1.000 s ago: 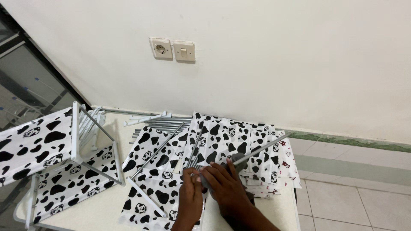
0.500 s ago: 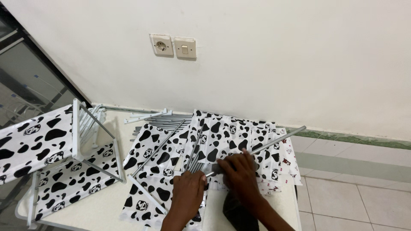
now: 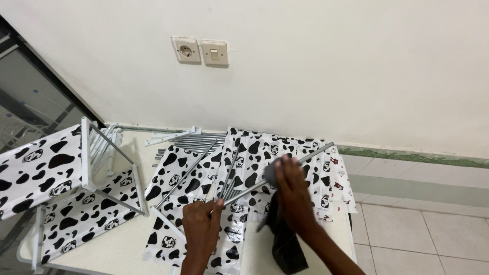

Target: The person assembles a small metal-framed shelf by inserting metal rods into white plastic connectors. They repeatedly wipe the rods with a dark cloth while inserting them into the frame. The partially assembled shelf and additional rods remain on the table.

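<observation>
My left hand (image 3: 201,224) grips the near ends of several grey metal rods (image 3: 230,182) that lie on cow-print fabric sheets (image 3: 254,153) on a white table (image 3: 127,239). My right hand (image 3: 290,191) is closed around one long grey rod (image 3: 310,153), which slants up to the right above the fabric. A black plastic bag (image 3: 285,244) lies under my right forearm.
A half-built rack (image 3: 86,153) with white frame bars and cow-print shelves stands at the left. More grey rods (image 3: 188,138) and white bars lie at the table's back edge near the wall. A socket and switch (image 3: 199,51) sit on the wall. Tiled floor (image 3: 423,224) lies to the right.
My right hand has slid up along the long rod and lifted it slightly. My left hand stayed on the near rod ends.
</observation>
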